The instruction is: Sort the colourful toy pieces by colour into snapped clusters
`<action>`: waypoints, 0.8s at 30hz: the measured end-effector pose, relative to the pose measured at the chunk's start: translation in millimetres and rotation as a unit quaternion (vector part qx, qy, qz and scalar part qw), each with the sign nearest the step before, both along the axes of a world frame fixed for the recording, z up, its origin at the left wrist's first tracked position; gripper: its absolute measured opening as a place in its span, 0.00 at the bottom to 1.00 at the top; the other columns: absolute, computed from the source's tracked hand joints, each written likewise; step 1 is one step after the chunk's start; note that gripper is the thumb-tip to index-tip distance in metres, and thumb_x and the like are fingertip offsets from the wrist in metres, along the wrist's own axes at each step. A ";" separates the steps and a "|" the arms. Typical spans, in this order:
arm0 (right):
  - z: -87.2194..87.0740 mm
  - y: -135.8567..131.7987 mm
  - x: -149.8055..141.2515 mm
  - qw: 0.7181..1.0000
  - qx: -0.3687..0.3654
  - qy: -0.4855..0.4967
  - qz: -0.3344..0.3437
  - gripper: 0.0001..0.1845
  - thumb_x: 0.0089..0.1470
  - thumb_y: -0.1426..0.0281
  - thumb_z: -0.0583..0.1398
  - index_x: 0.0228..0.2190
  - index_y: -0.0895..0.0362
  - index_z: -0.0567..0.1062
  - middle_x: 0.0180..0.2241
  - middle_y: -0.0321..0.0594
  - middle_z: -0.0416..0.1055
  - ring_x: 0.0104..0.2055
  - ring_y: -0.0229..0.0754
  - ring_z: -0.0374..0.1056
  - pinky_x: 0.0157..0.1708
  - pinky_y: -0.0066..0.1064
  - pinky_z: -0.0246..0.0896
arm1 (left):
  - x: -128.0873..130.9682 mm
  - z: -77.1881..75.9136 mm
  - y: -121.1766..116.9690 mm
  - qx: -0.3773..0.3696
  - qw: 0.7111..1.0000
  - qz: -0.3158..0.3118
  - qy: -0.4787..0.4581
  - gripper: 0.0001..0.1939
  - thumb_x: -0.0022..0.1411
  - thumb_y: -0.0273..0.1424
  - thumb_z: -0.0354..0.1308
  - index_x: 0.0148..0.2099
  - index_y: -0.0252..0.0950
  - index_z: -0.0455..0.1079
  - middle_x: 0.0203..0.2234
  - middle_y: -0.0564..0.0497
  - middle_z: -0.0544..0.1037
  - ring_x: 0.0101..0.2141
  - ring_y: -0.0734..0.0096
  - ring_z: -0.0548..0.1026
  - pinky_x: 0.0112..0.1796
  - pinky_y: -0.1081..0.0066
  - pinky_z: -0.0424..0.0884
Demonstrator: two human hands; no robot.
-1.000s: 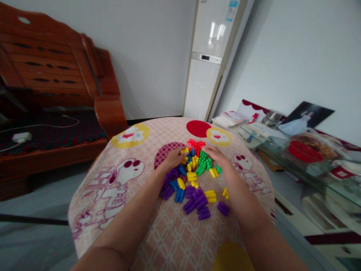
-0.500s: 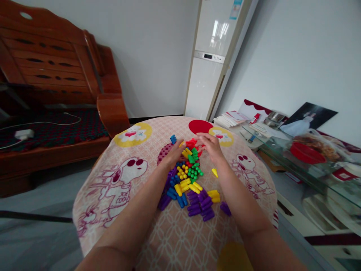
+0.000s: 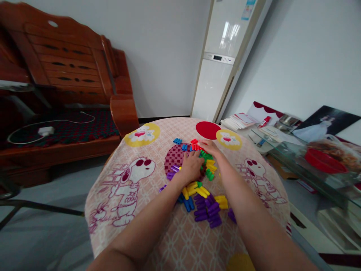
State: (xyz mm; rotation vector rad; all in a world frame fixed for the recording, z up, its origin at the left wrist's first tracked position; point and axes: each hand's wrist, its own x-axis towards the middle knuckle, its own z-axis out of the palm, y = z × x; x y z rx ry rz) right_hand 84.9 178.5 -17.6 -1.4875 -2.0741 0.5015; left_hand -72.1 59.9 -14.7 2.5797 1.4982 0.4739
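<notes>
Small bullet-shaped plastic blocks in several colours lie in a loose pile on a round table. My left hand (image 3: 193,165) lies over the middle of the pile, palm down with fingers spread, hiding the blocks beneath. My right hand (image 3: 211,146) reaches in from the right, fingers stretched over the red blocks (image 3: 194,142) and green blocks (image 3: 209,174). Blue blocks (image 3: 177,141) sit at the far side. Purple blocks (image 3: 208,210) and yellow blocks (image 3: 221,202) are nearer me; more purple ones are left of my left hand.
A patterned cloth (image 3: 180,241) covers the table (image 3: 113,210). At left stands a wooden bench (image 3: 70,71) with a white charger (image 3: 46,131) and cable. A glass shelf (image 3: 304,173) on the right carries papers and a red bowl (image 3: 324,160). A tall white cabinet unit (image 3: 211,86) stands behind.
My left hand has moved right and nearer me, onto the middle of the pile. My right hand has lowered to the blocks. The blue, green and purple blocks are more spread out; the view has shifted left.
</notes>
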 end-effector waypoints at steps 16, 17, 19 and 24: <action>15.8 -63.8 45.9 0.986 -0.008 -0.011 -0.168 0.10 0.51 0.69 0.61 0.31 0.56 0.83 0.35 0.42 0.80 0.43 0.48 0.74 0.45 0.34 0.65 | -106.8 -15.6 50.7 -0.071 0.960 0.267 -0.055 0.24 0.61 0.38 0.60 0.57 0.33 0.72 0.49 0.35 0.78 0.53 0.46 0.75 0.53 0.56 0.70; 11.8 -66.4 41.6 0.982 -0.020 -0.020 -0.188 0.10 0.51 0.70 0.60 0.32 0.56 0.83 0.37 0.44 0.81 0.45 0.49 0.74 0.47 0.35 0.65 | -103.3 -15.0 50.8 -0.079 0.959 0.262 -0.071 0.24 0.61 0.37 0.60 0.57 0.33 0.73 0.49 0.35 0.78 0.53 0.46 0.75 0.53 0.57 0.70; 4.9 -74.3 28.2 0.986 -0.055 0.018 -0.159 0.12 0.53 0.69 0.60 0.36 0.56 0.83 0.39 0.45 0.81 0.46 0.49 0.74 0.48 0.37 0.67 | -92.8 -14.3 51.0 -0.095 0.960 0.231 -0.125 0.23 0.60 0.35 0.61 0.56 0.35 0.73 0.51 0.38 0.78 0.54 0.48 0.74 0.54 0.59 0.69; 10.7 -102.8 9.4 0.957 -0.103 0.269 0.040 0.27 0.56 0.55 0.59 0.52 0.54 0.78 0.51 0.45 0.78 0.46 0.50 0.75 0.35 0.35 0.73 | -61.8 -12.7 46.3 -0.163 0.905 0.042 -0.390 0.28 0.61 0.41 0.59 0.61 0.38 0.70 0.57 0.44 0.76 0.56 0.54 0.73 0.55 0.60 0.70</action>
